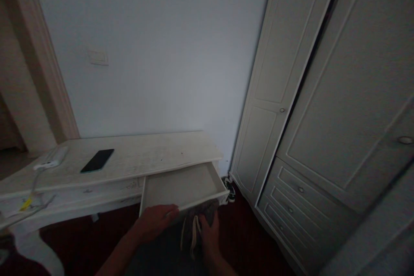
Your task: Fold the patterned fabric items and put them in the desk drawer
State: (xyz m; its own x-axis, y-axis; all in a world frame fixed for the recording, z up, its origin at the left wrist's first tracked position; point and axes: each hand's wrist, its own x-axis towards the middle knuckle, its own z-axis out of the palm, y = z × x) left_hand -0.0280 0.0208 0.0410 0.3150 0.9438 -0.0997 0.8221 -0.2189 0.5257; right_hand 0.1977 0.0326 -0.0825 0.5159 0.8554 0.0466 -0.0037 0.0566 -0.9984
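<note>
A white drawer (pixel 181 189) is pulled out of the white desk (pixel 155 151), and its inside is bare. My left hand (pixel 157 222) grips the front edge of the drawer near its left corner, fingers curled over the rim. Against the outside of the drawer front, my right hand (pixel 210 230) holds a dark grey cloth (pixel 194 224) with pale edges, which hangs down in folds. The fingertips of the right hand are partly hidden by the cloth.
A dark phone (pixel 97 161) and a white power strip (pixel 51 157) with a cable lie on the desk top. To the right stands a white wardrobe (pixel 258 138) with drawers. Black-and-white shoes (pixel 230 189) are on the dark red floor between them.
</note>
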